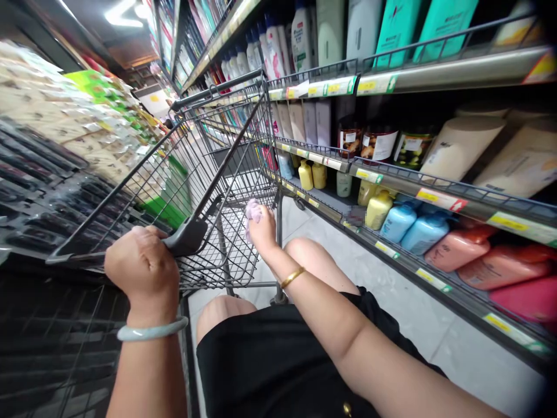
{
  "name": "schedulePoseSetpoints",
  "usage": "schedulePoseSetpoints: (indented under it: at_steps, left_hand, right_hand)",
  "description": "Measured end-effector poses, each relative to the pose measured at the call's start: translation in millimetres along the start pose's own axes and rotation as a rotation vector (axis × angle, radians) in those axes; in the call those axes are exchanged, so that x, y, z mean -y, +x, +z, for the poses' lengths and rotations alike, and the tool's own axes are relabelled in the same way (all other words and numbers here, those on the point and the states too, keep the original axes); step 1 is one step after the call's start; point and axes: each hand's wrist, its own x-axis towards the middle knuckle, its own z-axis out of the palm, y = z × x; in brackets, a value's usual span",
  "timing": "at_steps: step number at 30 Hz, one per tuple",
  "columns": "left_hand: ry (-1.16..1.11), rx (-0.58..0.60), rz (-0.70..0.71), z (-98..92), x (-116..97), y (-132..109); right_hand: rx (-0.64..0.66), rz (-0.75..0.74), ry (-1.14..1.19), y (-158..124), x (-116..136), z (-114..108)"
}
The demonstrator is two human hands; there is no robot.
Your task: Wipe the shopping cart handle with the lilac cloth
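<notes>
A dark wire shopping cart [204,247] stands right in front of me. My left hand [141,261], with a pale bangle on its wrist, is wrapped round the cart's grey handle [187,237]. My right hand [263,227] wears a gold bracelet and is closed on a crumpled lavender cloth [253,210]. Part of the cloth sticks out past the fingers, close to the cart's wire side; I cannot tell whether it touches the wires. My knees are bent below the cart.
Along the right runs a store shelf [418,75] of shampoo and lotion bottles. Its lowest level holds yellow pump bottles [378,209], blue pump bottles [398,220] and red ones. Packaged goods [47,180] hang on the left. Pale floor tiles [331,244] lie between cart and shelf.
</notes>
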Motion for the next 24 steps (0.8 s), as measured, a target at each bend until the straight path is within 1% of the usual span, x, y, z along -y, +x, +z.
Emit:
schedulePoseSetpoints:
  at_steps: [3,4,5,6,8,11,14,16,18,21,22,24]
  left_hand:
    - [-0.081,0.084,0.108,-12.1,-7,-1]
    - [-0.102,0.135,0.152,-17.0,-8,-1]
    - [-0.103,0.193,0.188,-22.0,-9,-2]
    - [-0.090,0.251,0.208,-26.8,-10,-2]
    - [-0.061,0.302,0.208,-35.3,-12,-3]
    - [-0.066,0.309,0.164,-45.3,-16,-6]
    - [-0.068,0.354,0.082,-52.8,-18,-10]
    - [-0.054,0.359,0.034,-55.5,-18,-13]
    - [-0.045,0.341,0.018,-55.1,-17,-14]
    - [-0.039,0.300,0.035,-48.8,-18,-13]
    - [-0.032,0.286,0.048,-45.6,-19,-11]
    - [-0.008,0.260,0.078,-38.4,-20,-8]
  right_hand:
    - [-0.045,-0.268,0.066,-8,16,-9]
    - [-0.047,-0.336,0.088,-10,21,-12]
    - [-0.051,-0.373,0.108,-10,23,-14]
    - [-0.059,-0.379,0.127,-10,24,-15]
    - [-0.074,-0.350,0.168,-7,21,-16]
    - [-0.071,-0.330,0.218,-4,13,-12]
    - [-0.067,-0.375,0.229,-7,10,-5]
    - [-0.066,-0.405,0.216,-9,12,-1]
    - [-0.061,-0.423,0.190,-10,15,1]
    - [-0.024,-0.410,0.130,-2,16,3]
    - [-0.010,-0.382,0.101,2,14,3]
    - [0.017,-0.263,0.020,11,8,2]
